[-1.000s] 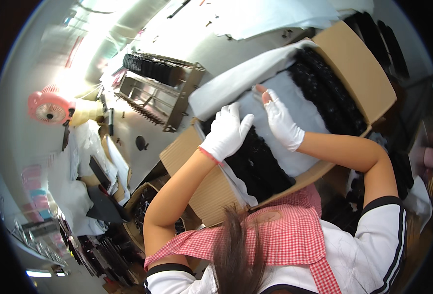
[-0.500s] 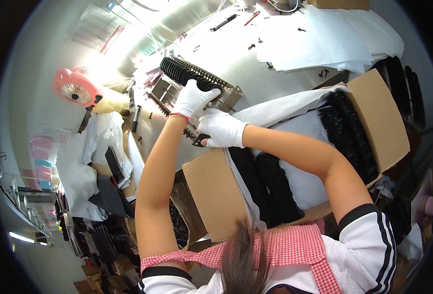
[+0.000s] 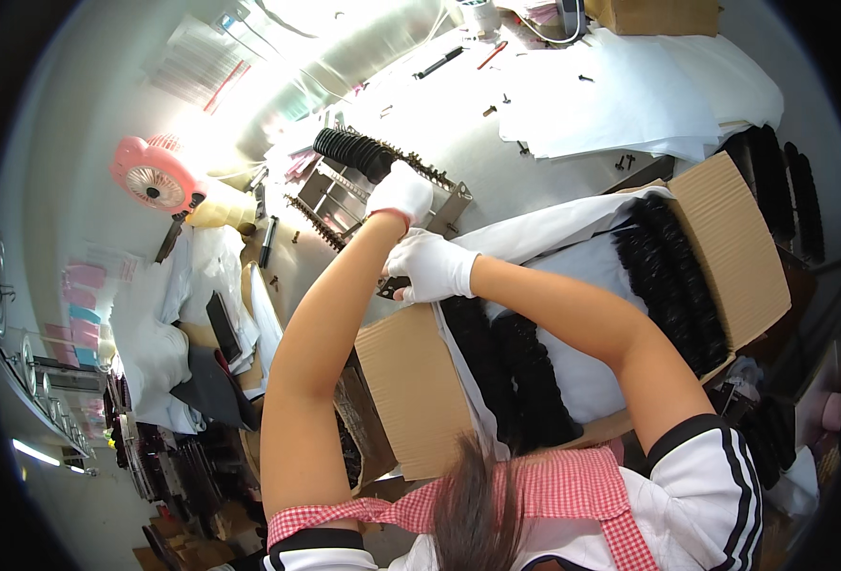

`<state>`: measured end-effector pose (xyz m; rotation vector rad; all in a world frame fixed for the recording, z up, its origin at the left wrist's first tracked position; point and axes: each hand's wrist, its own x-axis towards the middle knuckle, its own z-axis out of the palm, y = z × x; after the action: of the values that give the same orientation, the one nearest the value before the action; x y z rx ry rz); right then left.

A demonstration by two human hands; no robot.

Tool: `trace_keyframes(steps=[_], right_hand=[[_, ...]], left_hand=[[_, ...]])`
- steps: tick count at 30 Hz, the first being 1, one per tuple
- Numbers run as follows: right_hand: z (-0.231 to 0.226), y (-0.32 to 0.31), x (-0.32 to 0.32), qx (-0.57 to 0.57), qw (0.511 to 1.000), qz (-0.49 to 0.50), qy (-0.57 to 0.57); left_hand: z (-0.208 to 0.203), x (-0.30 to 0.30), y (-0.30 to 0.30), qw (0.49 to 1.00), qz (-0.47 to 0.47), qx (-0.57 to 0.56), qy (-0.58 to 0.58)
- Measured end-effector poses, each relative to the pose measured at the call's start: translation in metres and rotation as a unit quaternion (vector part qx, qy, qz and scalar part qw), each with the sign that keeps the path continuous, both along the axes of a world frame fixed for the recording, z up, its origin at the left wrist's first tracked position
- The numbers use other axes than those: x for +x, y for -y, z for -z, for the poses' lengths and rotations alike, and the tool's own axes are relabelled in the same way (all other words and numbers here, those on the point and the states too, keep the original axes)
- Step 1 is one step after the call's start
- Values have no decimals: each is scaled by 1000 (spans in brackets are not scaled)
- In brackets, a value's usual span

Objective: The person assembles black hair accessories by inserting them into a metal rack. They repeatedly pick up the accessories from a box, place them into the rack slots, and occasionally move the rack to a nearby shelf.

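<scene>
A metal rack [image 3: 337, 195] with rows of small coiled pegs along its rails lies tilted on the bench. A row of black ridged discs [image 3: 349, 152] stands along its far side. My left hand [image 3: 401, 195], in a white glove, is bent over the rack at the near end of the discs; its fingertips are hidden behind the hand. Closer to me, my right hand [image 3: 435, 266], also gloved with bare fingertips showing, is closed on the rack's near corner, where a dark end plate [image 3: 394, 285] shows under the fingers.
An open cardboard box [image 3: 416, 381] with black fuzzy rolls [image 3: 535, 381] and white sheets sits close in front of me. White paper sheets [image 3: 611, 95], loose screws [image 3: 626, 162], and pens lie on the bench. A pink fan [image 3: 154, 181] stands at the left.
My left hand has moved right and slightly down, from over the middle of the black discs to their near end. My right hand stays at the rack's corner.
</scene>
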<state>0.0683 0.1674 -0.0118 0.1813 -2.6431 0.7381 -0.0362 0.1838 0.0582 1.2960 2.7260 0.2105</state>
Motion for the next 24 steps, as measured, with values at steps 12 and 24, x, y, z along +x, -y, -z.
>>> trace_keyframes(steps=[12,24], right_hand=[[-34,-8,11,-201,960,142,-132],[-28,-48,-11,-184,971,153,28]], left_hand=[[-53,-3,81,949,40,-56,308],[-22,-108,42,987,44,51,146]])
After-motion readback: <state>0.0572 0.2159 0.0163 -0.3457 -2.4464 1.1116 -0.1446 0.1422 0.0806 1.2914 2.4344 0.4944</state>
